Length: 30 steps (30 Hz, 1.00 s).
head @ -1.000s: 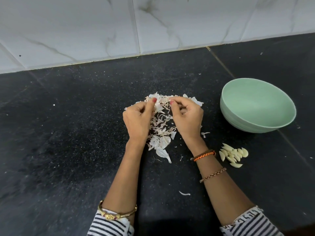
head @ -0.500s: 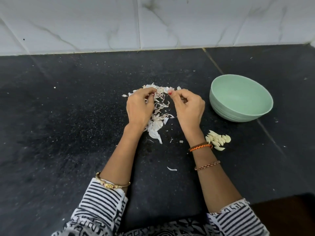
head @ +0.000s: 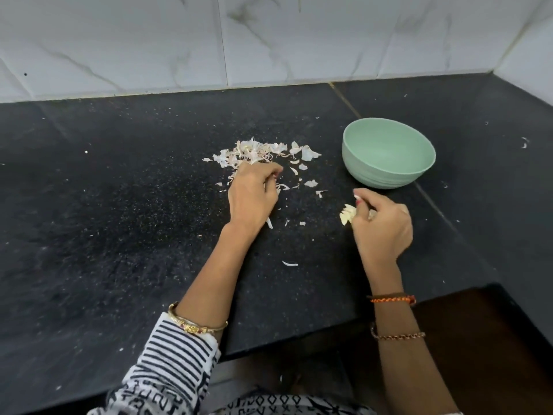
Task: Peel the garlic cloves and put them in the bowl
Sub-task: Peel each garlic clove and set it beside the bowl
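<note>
Looking down from the head camera onto a black speckled countertop (head: 119, 235) backed by white marble-patterned wall tiles (head: 269, 37). Left hand (head: 251, 196) resting low among the garlic skins (head: 254, 152), fingers curled under at the heap's near edge; whether anything is pinched there cannot be told, fingertips hidden. Right hand (head: 381, 227) set well apart to the right, fingers curled over the small pile of peeled garlic cloves (head: 347, 214), touching them, thumb with a red-painted nail raised above; an actual grip on a clove cannot be told, most of the pile hidden beneath the hand. Cloves lying on the counter just in front of the mint-green bowl (head: 389, 175), outside it. Bowl standing upright near the right hand, the visible part of its inside bare. Skins scattered loosely from the heap toward the bowl, one stray sliver (head: 289, 263) nearer the counter's front edge between the two forearms. Gold bangle (head: 197, 326) on the left wrist above a striped sleeve (head: 173, 354); orange braided band (head: 392, 300) and a beaded bracelet (head: 398, 336) on the right forearm.
</note>
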{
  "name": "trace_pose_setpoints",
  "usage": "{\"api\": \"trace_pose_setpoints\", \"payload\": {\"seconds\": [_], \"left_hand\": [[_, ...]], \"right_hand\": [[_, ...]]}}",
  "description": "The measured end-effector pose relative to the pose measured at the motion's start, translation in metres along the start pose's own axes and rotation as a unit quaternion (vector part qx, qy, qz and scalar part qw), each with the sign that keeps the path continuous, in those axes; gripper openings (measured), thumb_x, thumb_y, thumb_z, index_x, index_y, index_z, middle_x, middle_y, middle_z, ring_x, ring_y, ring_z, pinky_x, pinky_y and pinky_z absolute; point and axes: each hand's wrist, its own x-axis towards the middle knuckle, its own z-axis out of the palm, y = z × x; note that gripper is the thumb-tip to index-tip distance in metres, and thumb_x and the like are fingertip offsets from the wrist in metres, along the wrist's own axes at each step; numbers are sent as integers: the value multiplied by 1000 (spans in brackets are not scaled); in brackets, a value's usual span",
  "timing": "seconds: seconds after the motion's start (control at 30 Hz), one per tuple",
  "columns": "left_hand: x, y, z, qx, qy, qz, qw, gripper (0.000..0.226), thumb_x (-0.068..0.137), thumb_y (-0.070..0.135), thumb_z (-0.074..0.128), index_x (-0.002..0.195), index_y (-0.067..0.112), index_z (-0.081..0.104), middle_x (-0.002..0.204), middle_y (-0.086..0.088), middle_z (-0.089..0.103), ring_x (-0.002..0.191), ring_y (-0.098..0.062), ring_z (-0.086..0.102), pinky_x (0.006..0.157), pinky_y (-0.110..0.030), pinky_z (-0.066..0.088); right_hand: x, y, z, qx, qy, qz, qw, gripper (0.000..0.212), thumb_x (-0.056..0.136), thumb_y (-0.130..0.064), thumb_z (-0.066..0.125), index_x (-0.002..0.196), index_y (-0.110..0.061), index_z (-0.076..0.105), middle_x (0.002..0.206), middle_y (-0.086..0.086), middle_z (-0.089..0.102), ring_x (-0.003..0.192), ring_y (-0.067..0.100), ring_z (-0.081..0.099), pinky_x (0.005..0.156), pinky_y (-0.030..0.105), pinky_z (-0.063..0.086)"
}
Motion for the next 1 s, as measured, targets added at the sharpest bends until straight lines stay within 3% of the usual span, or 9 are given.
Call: {"api": "trace_pose_setpoints", "payload": {"seconds": [0.13,0.3,0.37,0.5,0.67,0.77,0.83,0.9,1.0], "left_hand": [[-7,-4,-5,1,10,-23,1000,34,81,-8,49,100,9,71,99,-5,71,97,-26,57,80,-27,43],[-9,2,-6,-5,10,-18,1000,31,83,-4,50,104,6,70,105,-8,70,102,-26,57,83,-19,36],[-9,0,-6,-2,9,-19,1000,30,83,-5,50,103,6,70,104,-8,70,101,-26,57,80,-16,33],[-8,0,-5,-10,11,-30,999,30,83,-6,51,102,7,70,103,-7,69,102,-26,54,79,-15,31],[-6,-4,-5,-17,30,-27,999,27,82,-7,51,97,5,71,100,-8,69,101,-28,55,80,-12,29],[-4,-6,-6,-35,38,-20,998,27,80,-8,50,93,2,71,97,-10,70,98,-28,57,82,-15,34],[-3,-7,-6,-46,46,-18,998,29,80,-8,47,94,1,71,97,-11,70,97,-28,59,86,-23,40],[-2,-9,-7,-54,60,-19,997,32,80,-7,44,96,2,70,99,-11,70,98,-27,61,88,-30,45],[-1,-8,-10,-62,73,-36,995,35,81,-6,42,99,3,71,104,-9,70,99,-24,63,90,-32,48]], "right_hand": [[-8,15,-4,14,-11,23,1000,32,85,-5,55,106,-23,70,112,-6,67,98,23,58,70,24,37],[-11,15,-6,53,0,-7,999,51,74,10,49,115,-16,66,118,-2,64,96,13,43,70,9,28],[-12,16,-5,83,20,-39,996,57,68,19,43,112,-9,67,112,5,65,96,15,41,76,9,32],[-13,16,-2,142,38,-102,984,53,68,25,41,103,-2,69,102,12,68,98,25,62,88,30,50],[-20,3,9,199,-34,-140,969,28,72,16,64,96,3,70,94,8,69,86,16,67,79,8,49],[-31,-14,20,165,-63,-207,962,25,71,16,61,88,2,72,88,14,72,83,13,66,84,1,42],[-36,-24,26,152,-110,-241,952,35,71,19,51,93,2,72,97,16,71,93,21,66,92,9,40],[-37,-31,27,138,-207,-255,934,38,80,12,49,114,1,63,124,16,59,121,25,52,106,25,33],[-37,-34,19,97,-336,-226,909,54,93,-20,54,141,-5,35,156,5,14,142,17,16,114,32,16]]}}
